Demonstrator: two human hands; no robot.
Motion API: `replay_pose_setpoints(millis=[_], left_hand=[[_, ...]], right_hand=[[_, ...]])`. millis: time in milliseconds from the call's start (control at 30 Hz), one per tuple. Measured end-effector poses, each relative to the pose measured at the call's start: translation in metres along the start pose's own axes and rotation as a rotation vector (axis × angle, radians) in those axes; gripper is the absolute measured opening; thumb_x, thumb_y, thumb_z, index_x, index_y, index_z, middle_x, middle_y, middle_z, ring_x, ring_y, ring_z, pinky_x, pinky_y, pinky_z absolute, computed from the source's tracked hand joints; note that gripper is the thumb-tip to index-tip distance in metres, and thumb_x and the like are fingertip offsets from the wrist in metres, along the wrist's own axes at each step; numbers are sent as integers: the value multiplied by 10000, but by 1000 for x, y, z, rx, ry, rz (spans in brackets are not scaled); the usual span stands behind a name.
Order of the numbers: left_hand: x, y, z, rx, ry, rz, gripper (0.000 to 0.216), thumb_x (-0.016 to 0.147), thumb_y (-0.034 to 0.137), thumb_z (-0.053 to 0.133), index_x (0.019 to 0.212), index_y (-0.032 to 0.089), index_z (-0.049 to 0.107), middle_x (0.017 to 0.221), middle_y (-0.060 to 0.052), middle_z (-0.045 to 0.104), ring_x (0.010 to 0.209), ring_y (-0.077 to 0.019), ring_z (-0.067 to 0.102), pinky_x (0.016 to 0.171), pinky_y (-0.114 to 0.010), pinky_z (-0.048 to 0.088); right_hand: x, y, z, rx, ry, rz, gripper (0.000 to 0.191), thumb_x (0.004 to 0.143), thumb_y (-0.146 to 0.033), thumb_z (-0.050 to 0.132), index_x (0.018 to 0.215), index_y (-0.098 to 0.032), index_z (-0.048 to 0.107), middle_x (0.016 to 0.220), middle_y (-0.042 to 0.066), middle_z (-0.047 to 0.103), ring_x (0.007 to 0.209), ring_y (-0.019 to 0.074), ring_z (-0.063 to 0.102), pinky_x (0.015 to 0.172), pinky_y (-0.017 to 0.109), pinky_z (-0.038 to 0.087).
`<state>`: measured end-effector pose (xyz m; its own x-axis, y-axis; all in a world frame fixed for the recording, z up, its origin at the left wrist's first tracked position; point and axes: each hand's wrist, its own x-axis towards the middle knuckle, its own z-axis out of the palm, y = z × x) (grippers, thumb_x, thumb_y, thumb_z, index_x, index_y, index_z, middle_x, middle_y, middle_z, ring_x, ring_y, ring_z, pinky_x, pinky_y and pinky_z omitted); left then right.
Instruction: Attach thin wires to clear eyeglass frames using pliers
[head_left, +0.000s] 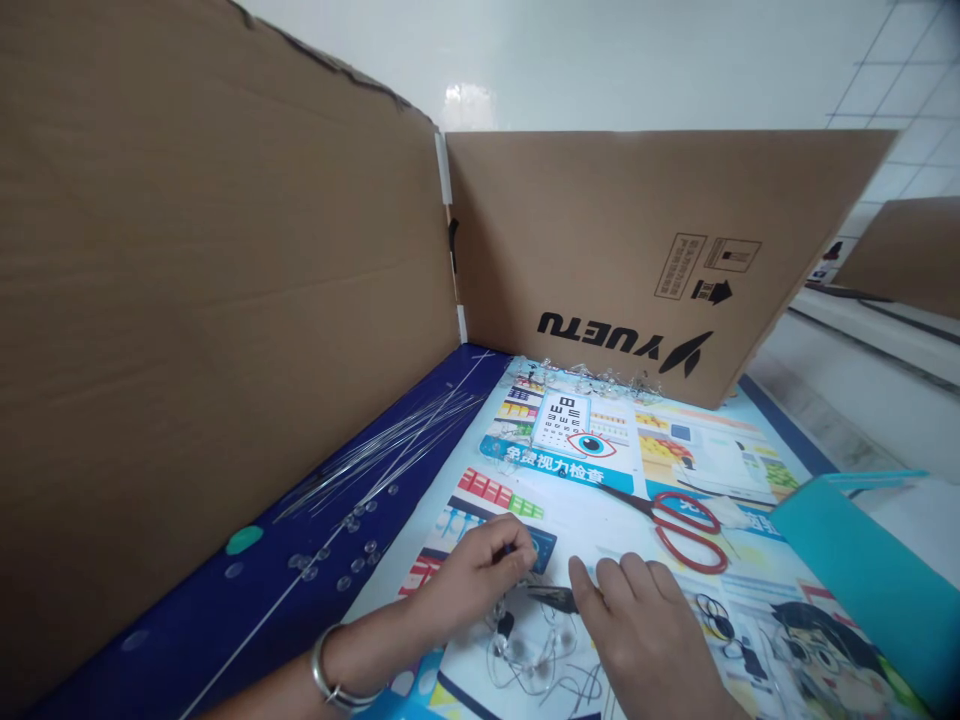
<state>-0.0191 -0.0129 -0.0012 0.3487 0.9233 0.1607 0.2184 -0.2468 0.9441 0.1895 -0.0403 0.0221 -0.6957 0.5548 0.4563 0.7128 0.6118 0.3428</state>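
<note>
Beaded wire (517,650) lies looped over the printed sheet (589,528), beneath the left hand (491,560), whose thumb and forefinger are pressed together, pinching it; the right hand (637,625) has its fingers wrapped around pliers (553,598). Good control probably wants that pinch close to the plier tips, clear of the scissors (688,532) beyond.

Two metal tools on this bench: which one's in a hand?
The dark, narrow-tipped metal tool, probably pliers, gripped in the right hand. The other, the red-handled metal scissors, lies unheld on the colourful printed sheet.
</note>
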Motion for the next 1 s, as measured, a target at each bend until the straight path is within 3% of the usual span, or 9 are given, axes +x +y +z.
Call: replay_pose_setpoints(millis=[267, 500, 767, 1000], left_hand=[[-2, 4, 11, -179, 50, -48, 296, 890, 397, 463, 721, 155, 491, 689, 15, 430, 647, -120, 395, 599, -228, 339], [-2, 3, 18, -145, 55, -17, 332, 929, 418, 370, 791, 153, 515, 770, -19, 486, 718, -142, 434, 660, -252, 367], [2, 6, 2, 175, -14, 122, 272, 908, 314, 440, 696, 162, 518, 778, -17, 482, 806, -167, 469, 742, -282, 387], [4, 22, -18, 415, -145, 64, 100, 841, 162, 530, 751, 170, 572, 750, -2, 560, 753, -148, 515, 670, -239, 380]], right_hand=[[2, -3, 5, 16, 23, 11, 337, 760, -75, 433, 1062, -117, 575, 729, 68, 493, 683, 224, 427, 617, 373, 295], [-2, -8, 9, 70, 33, 6, 321, 795, -106, 419, 1078, -132, 568, 740, 63, 493, 680, 217, 420, 612, 368, 300], [-8, -3, 15, 66, 23, 16, 323, 769, -101, 450, 1068, -150, 564, 760, 61, 501, 691, 214, 428, 627, 369, 302], [-9, -3, 13, 39, -17, 0, 337, 746, -112, 472, 1072, -143, 554, 750, 53, 492, 688, 220, 429, 619, 376, 300]])
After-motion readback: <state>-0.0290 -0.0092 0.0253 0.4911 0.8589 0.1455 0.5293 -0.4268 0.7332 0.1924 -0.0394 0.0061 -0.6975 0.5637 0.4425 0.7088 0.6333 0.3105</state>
